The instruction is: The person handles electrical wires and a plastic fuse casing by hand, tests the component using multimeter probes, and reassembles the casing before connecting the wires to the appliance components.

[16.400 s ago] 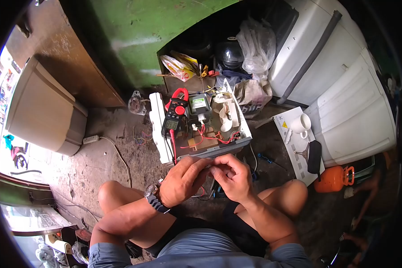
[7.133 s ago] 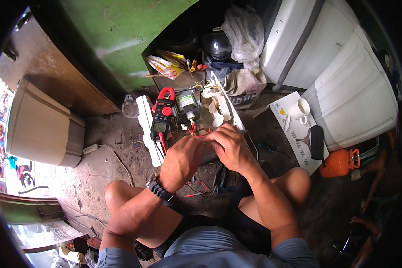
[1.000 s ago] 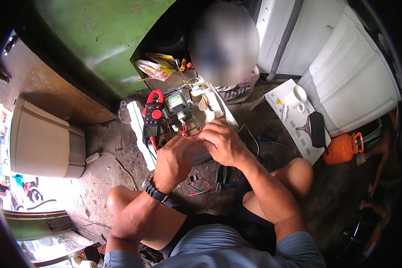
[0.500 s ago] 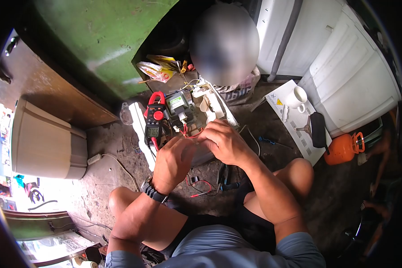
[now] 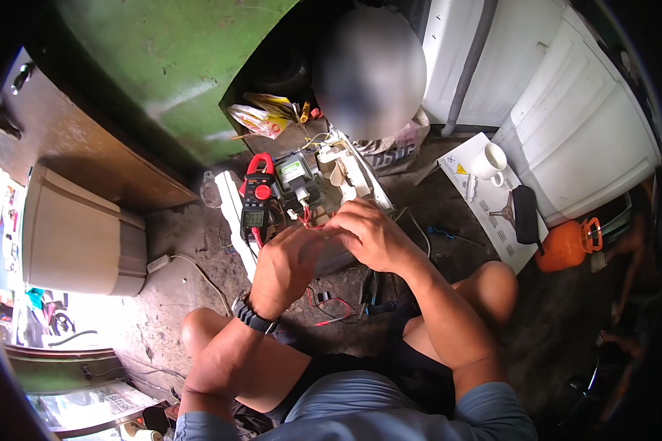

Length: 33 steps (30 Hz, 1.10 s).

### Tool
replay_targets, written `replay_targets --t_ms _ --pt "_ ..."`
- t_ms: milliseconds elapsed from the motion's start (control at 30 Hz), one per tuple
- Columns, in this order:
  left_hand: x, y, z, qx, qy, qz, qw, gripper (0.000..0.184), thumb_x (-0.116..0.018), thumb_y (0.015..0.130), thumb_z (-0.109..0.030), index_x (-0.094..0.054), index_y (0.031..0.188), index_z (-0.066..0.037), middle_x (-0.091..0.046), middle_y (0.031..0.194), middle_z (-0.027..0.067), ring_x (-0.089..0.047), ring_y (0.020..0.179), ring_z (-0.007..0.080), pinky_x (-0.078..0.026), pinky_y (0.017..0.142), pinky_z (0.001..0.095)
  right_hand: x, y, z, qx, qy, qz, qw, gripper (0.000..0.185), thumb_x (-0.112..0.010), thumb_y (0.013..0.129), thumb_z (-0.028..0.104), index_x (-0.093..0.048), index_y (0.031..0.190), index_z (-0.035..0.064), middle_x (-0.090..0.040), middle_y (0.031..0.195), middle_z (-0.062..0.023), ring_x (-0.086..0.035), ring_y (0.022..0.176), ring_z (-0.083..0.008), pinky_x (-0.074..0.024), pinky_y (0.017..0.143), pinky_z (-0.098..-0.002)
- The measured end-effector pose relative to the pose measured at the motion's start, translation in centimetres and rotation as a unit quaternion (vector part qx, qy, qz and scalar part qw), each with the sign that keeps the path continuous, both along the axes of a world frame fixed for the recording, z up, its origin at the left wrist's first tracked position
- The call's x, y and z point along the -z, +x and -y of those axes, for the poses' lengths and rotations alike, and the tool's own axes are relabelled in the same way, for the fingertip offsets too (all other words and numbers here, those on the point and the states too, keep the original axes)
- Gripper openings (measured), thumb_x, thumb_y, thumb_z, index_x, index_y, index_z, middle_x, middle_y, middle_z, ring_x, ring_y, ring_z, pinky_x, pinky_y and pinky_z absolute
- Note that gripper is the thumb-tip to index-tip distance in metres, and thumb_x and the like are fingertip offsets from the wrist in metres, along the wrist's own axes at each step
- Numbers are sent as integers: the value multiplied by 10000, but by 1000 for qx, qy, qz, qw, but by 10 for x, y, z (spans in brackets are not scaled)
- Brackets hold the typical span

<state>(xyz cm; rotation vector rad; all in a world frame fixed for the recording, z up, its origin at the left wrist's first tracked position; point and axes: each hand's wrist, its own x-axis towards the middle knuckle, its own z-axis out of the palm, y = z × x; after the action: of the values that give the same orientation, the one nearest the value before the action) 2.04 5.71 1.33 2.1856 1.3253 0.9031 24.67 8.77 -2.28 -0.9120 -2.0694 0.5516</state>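
My left hand and my right hand meet at the near edge of an opened appliance. Fingers of both are bent and pressed together, and what they grip is hidden. Red wires run from a white connector toward my fingertips. A red and black clamp meter lies on the left side of the appliance, its display lit. Beside it sits a dark box with a green label. A red probe and dark-handled pliers lie on the floor below my hands.
To the right, a white panel carries a white mug and a black pouch. Beyond it are an orange gas cylinder and a large white appliance. A blue screwdriver lies on the floor. A cable is at left.
Both hands have moved from the front of the appliance to the red wires over its near edge. The view has shifted, and the meter's displayed digits differ.
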Motion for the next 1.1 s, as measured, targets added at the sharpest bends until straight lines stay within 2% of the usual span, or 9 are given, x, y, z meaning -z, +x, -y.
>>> replay_targets --t_ms 33,167,267,333,500,600,667,767,1100 --pt "-2 0 1 -5 -6 -2 1000 167 -803 971 -100 -790 1119 -25 -760 975 163 -737 845 338 -575 755 418 0 0 0 1 1 -1 1000 189 -809 894 46 -739 1069 59 -700 1019 -78 -683 1060 -319 -507 1040 -476" --pt "1 -2 1 -8 -19 -4 1000 180 -801 980 -107 -785 1136 -19 -763 983 169 -739 849 336 -577 764 413 -6 0 3 12 2 -12 1000 168 -807 907 59 -751 1065 61 -707 1033 -71 -686 1074 -309 -505 1045 -468" --pt "3 -3 -1 0 -13 -7 1000 194 -802 981 -110 -780 1147 -13 -763 986 178 -745 864 338 -582 785 412 -2 4 2 22 11 16 1000 170 -805 886 7 -754 1037 67 -701 1026 -73 -675 1053 -306 -520 982 -439" --pt "5 -2 0 -2 -11 -6 1000 208 -803 980 -109 -776 1160 -10 -764 989 183 -748 875 342 -585 797 413 -1 6 0 12 -17 26 999 130 -815 932 98 -753 1044 73 -692 1015 -69 -683 1055 -291 -497 1029 -453" --pt "-2 -1 -1 -5 -29 -13 999 257 -803 983 -105 -762 1213 0 -778 1021 194 -772 917 329 -597 828 402 0 6 -2 14 -8 25 1000 92 -797 968 127 -745 1029 80 -681 984 -67 -681 1027 -288 -482 1002 -444" --pt "-3 -3 -1 -3 -59 -1 998 269 -795 1004 -103 -757 1250 1 -792 1039 174 -779 920 251 -595 828 367 -2 8 -3 8 -10 30 999 71 -777 989 130 -739 1029 85 -677 974 -62 -683 1016 -287 -472 996 -437" --pt "-3 -5 0 -4 -103 10 995 277 -788 1025 -105 -756 1282 -7 -799 1042 133 -754 922 159 -585 826 327 -3 10 -3 4 -14 29 999 59 -767 998 128 -736 1029 88 -675 970 -59 -684 1014 -287 -468 998 -434" --pt "0 -8 -1 5 -123 24 992 284 -780 1035 -102 -753 1304 -16 -779 998 83 -699 882 113 -565 804 305 -3 10 -3 -3 -23 35 999 55 -757 1010 138 -730 1027 93 -678 972 -58 -690 1021 -279 -463 1006 -432" --pt "-10 -8 3 -5 -175 15 984 288 -772 1032 -87 -747 1310 -15 -726 927 35 -630 825 92 -531 765 293 -4 10 -3 -5 -42 39 998 54 -748 1023 144 -722 1038 99 -682 980 -56 -697 1036 -270 -462 1008 -433"
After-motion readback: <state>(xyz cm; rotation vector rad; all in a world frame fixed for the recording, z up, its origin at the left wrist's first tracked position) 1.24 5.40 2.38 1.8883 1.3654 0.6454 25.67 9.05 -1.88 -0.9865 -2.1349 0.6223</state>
